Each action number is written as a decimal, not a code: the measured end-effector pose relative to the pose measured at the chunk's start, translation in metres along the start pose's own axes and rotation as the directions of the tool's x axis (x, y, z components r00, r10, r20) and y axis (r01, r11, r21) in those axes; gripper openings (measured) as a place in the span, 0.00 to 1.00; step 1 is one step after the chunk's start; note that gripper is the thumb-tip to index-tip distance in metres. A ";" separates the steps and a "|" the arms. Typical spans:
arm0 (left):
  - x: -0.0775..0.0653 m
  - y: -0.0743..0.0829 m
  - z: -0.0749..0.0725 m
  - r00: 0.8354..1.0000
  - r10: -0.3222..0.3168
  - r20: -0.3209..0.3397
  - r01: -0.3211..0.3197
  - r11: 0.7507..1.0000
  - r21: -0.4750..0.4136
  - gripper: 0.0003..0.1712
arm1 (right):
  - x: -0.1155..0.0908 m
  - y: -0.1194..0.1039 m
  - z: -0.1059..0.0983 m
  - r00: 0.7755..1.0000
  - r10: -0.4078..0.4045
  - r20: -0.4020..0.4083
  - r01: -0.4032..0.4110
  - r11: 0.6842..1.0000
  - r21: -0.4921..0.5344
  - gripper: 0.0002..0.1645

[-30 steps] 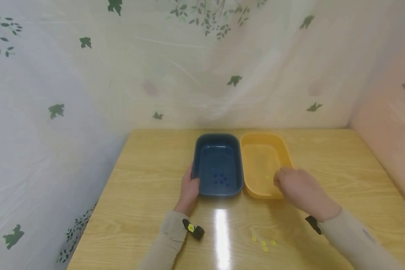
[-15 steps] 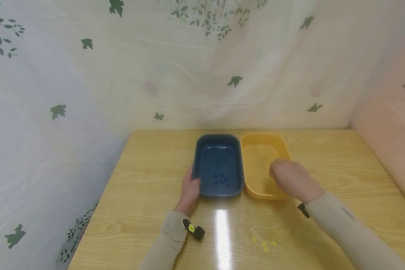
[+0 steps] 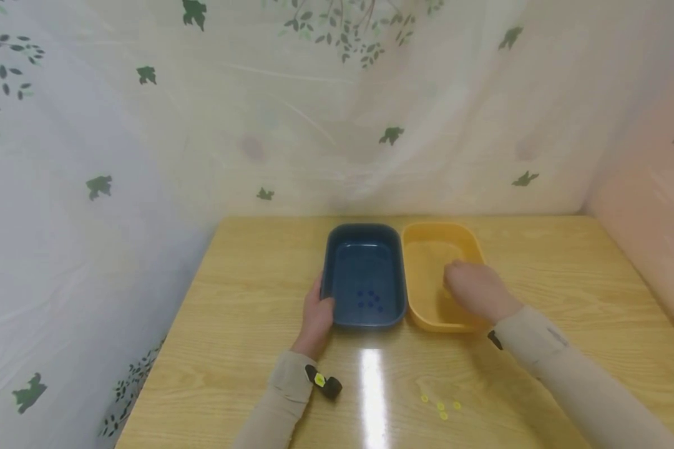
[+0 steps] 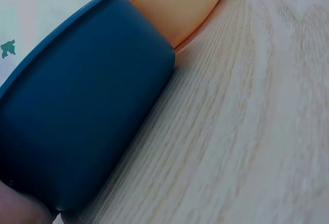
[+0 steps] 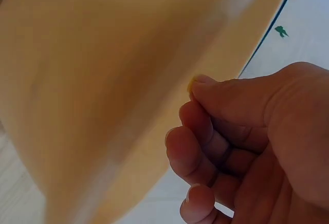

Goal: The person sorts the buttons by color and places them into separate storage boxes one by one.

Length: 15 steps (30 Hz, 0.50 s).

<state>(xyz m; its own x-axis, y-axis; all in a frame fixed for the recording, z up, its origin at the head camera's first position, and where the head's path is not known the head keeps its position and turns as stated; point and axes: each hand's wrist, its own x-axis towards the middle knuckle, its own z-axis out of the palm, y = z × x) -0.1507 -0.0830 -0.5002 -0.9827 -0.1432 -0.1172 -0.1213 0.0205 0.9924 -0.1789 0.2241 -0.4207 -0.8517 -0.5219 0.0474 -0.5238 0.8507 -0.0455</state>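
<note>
My left hand [image 3: 317, 315] holds the dark blue tray [image 3: 365, 323] at its near left corner, its thumb toward the front and its fingers along the left side. Several small blue discs [image 3: 371, 299] lie on that tray's floor. Over the right side of the yellow tray [image 3: 427, 324] is my right hand [image 3: 477, 289]. In the right wrist view, its thumb and forefinger pinch a small yellow disc [image 5: 192, 86], mostly hidden by the thumb tip; the other fingers are curled. Several small yellow discs [image 3: 441, 406] lie on the table in front of the trays.
The two trays stand side by side on a wooden table [image 3: 258, 274]. A pale sheet with green leaf prints [image 3: 326, 156] hangs behind the table and along its sides. A bright light reflection falls on the tabletop in front of the blue tray.
My right hand has moved left and slightly away from me, farther in over the yellow tray. The left hand keeps its hold on the blue tray. The yellow discs on the table stay put.
</note>
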 end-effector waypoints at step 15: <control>-0.001 0.002 0.002 1.000 0.000 -0.022 0.001 0.999 0.039 0.42 | 0.005 0.012 0.011 0.998 0.059 0.014 -0.060 0.997 0.050 0.10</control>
<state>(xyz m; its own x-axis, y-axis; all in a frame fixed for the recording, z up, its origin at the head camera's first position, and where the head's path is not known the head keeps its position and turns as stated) -0.1507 -0.0811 -0.4982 -0.9794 -0.1650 -0.1162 -0.1275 0.0595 0.9901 -0.1896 0.2310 -0.4324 -0.8813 -0.4715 0.0310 -0.4721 0.8760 -0.0984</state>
